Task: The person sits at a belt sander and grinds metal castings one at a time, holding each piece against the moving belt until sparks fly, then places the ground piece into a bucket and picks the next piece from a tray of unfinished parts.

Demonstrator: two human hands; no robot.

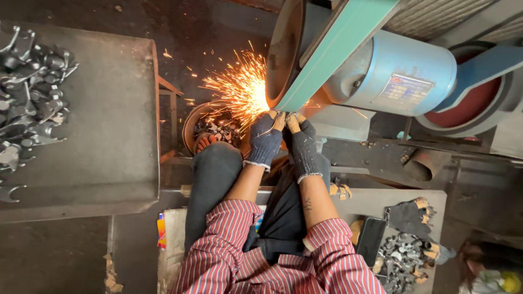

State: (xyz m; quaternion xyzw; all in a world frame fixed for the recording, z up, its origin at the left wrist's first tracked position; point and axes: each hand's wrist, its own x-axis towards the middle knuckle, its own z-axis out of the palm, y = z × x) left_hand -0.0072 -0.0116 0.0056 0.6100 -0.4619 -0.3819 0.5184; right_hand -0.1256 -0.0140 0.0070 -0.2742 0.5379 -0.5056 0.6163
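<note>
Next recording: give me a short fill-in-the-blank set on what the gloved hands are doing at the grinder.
1. Both hands, left hand and right hand, press a small workpiece against the green ____ of the belt grinder.
2. Orange ____ spray to the left of the hands.
3. The motor housing is coloured ____.
4. The tray at left holds dark metal ____.

Missing words: belt; sparks; blue; parts

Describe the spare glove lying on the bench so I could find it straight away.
Start at the big blue motor of the belt grinder, then drop to the grey bench at lower right. The spare glove lies there, above a heap of small metal parts and right of a black phone. It is dark with tan fingertips.
</note>
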